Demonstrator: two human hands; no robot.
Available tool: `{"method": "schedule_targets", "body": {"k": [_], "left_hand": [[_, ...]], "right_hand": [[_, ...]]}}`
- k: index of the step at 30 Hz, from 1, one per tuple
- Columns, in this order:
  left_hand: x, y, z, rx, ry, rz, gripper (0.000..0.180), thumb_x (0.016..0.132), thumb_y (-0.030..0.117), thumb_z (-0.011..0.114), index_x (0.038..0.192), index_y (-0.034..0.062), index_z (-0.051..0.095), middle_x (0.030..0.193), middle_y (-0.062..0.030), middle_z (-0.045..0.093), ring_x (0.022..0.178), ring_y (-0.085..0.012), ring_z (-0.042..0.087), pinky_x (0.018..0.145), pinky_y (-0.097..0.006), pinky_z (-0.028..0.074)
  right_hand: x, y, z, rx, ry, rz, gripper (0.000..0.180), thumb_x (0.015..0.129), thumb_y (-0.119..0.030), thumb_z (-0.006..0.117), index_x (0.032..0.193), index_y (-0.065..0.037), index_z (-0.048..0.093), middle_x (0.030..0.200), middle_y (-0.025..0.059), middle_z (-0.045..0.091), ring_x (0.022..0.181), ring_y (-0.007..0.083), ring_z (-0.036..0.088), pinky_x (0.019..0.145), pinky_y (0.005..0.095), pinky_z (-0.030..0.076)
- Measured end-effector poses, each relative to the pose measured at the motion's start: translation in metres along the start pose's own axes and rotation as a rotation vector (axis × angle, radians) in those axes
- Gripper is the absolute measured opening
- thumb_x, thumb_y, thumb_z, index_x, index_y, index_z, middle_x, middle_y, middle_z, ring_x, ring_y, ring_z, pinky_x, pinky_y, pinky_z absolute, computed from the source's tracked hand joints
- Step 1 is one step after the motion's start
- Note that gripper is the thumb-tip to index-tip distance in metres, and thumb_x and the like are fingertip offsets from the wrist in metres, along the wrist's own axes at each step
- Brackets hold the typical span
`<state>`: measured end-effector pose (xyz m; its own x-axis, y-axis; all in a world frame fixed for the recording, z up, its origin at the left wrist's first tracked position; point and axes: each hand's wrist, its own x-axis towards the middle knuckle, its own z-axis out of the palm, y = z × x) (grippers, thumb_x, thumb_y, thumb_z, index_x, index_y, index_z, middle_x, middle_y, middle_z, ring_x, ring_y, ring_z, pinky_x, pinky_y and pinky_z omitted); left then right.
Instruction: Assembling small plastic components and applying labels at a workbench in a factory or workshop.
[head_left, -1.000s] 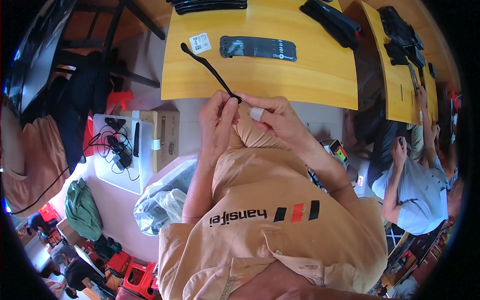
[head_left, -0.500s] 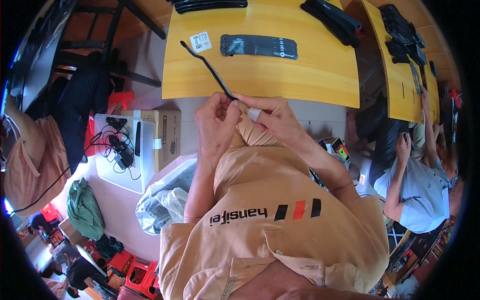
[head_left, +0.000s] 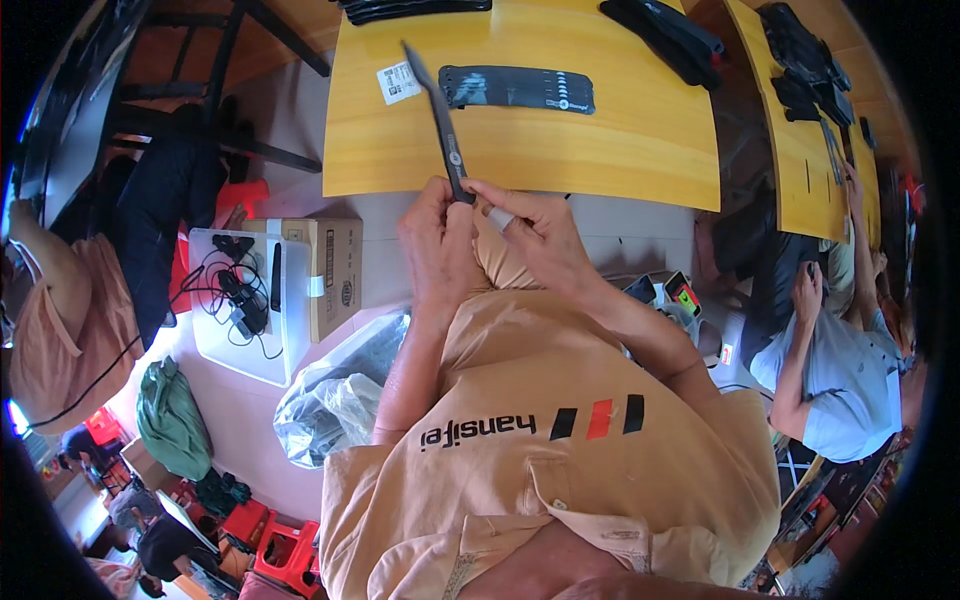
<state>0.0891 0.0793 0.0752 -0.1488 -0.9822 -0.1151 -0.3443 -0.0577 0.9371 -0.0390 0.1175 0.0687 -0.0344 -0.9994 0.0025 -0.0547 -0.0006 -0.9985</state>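
A long black strap [head_left: 443,120] with small pale print rises from my hands, its free tip over the yellow table. My left hand [head_left: 437,240] is closed on its near end, thumb and fingers pressed together. My right hand [head_left: 540,235] pinches at the same end, fingertips almost touching the left hand's. A white wrap circles one finger of that right hand. Beyond lies a wider flat black band [head_left: 515,89] with pale marks, flat on the table. Left of it is a white printed label [head_left: 398,83], partly next to the strap.
The yellow table [head_left: 620,150] carries stacked black bands [head_left: 415,10] and a black bundle [head_left: 665,40] at its far side. To the left stand a clear bin of cables [head_left: 295,345] and a cardboard box [head_left: 335,270]. A co-worker in light blue [head_left: 840,385] sits at right.
The strap has turned from edge-on to show its broad printed face, and its tip has swung up and right. Both hands keep hold of its near end, nearly in place.
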Motion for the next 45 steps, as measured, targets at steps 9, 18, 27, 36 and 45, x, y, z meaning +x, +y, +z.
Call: {"method": "schedule_targets", "body": {"k": [9, 18, 27, 36, 45], "left_hand": [[0.001, 0.008, -0.006, -0.449, -0.111, -0.170, 0.009, 0.083, 0.006, 0.046, 0.082, -0.0005, 0.053, 0.060, -0.0055, 0.055, 0.048, -0.0088, 0.052, 0.043, -0.020, 0.042], [0.006, -0.001, -0.009, -0.567, -0.133, -0.252, 0.012, 0.082, 0.008, 0.046, 0.082, -0.0008, 0.055, 0.060, -0.0082, 0.057, 0.047, -0.0134, 0.055, 0.045, -0.022, 0.044], [0.003, 0.002, -0.006, -0.516, -0.106, -0.202, 0.016, 0.082, 0.010, 0.047, 0.084, -0.0017, 0.057, 0.063, -0.0076, 0.059, 0.050, -0.0115, 0.055, 0.048, -0.021, 0.046], [0.003, 0.000, -0.004, -0.500, -0.092, -0.181, 0.015, 0.083, 0.010, 0.049, 0.085, -0.0015, 0.057, 0.065, -0.0086, 0.060, 0.051, -0.0118, 0.057, 0.049, -0.022, 0.046], [0.001, 0.001, 0.000, -0.453, -0.067, -0.133, 0.014, 0.084, 0.009, 0.049, 0.084, -0.0020, 0.057, 0.065, -0.0096, 0.061, 0.053, -0.0127, 0.058, 0.050, -0.023, 0.048]], "right_hand": [[0.008, -0.003, -0.013, 0.007, -0.089, -0.030, 0.040, 0.081, 0.004, 0.040, 0.118, -0.004, 0.054, 0.083, 0.0061, 0.057, 0.075, 0.0093, 0.050, 0.068, 0.0195, 0.039], [0.006, -0.017, -0.021, -0.263, -0.114, -0.014, 0.053, 0.072, 0.001, 0.046, 0.123, -0.011, 0.049, 0.073, 0.0164, 0.059, 0.061, 0.0256, 0.059, 0.058, 0.0345, 0.046], [0.006, -0.013, -0.013, -0.586, -0.088, -0.232, 0.059, 0.071, 0.003, 0.047, 0.127, -0.015, 0.045, 0.083, 0.0175, 0.060, 0.065, 0.0304, 0.057, 0.060, 0.0352, 0.045], [0.007, -0.016, -0.015, -0.543, -0.139, -0.086, 0.055, 0.072, 0.002, 0.046, 0.124, -0.017, 0.049, 0.077, 0.0185, 0.060, 0.063, 0.0325, 0.058, 0.060, 0.0397, 0.046], [0.007, -0.015, -0.016, -0.501, -0.132, -0.066, 0.056, 0.072, 0.001, 0.047, 0.124, -0.019, 0.048, 0.069, 0.0180, 0.058, 0.058, 0.0323, 0.056, 0.057, 0.0404, 0.045]]}}
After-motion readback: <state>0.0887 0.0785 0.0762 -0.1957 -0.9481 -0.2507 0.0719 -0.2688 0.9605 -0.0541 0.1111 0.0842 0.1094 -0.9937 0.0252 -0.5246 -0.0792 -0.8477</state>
